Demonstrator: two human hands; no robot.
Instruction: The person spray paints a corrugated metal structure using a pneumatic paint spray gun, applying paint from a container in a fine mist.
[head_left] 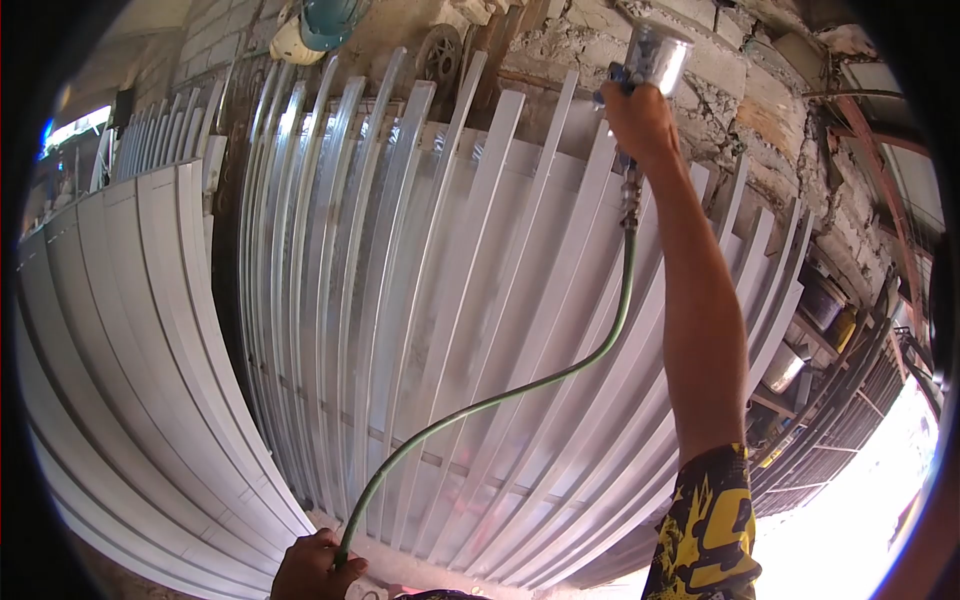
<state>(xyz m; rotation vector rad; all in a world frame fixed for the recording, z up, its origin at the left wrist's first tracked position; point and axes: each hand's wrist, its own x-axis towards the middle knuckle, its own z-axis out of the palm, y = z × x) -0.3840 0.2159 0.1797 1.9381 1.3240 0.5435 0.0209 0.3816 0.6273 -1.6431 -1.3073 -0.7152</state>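
My right hand (643, 122) is wrapped round the handle of a spray gun, raised high at the upper right. The gun's silver metal cup (660, 58) sits on top, above my fingers. From a metal fitting under the grip, a green air hose (520, 390) curves down to the lower left. There my left hand (318, 568) grips the hose, low near the bottom edge. Behind the gun stands a metal panel of upright slats (470, 280), with a grey-white coat on many slats and shinier bare-looking metal on the left ones.
Another slatted panel (120, 330) leans at the left. A rough block wall (710, 90) rises behind. Shelves at the right hold a metal can (783, 368) and other containers. A teal hard hat (332, 22) hangs at the top. Bright light enters at lower right.
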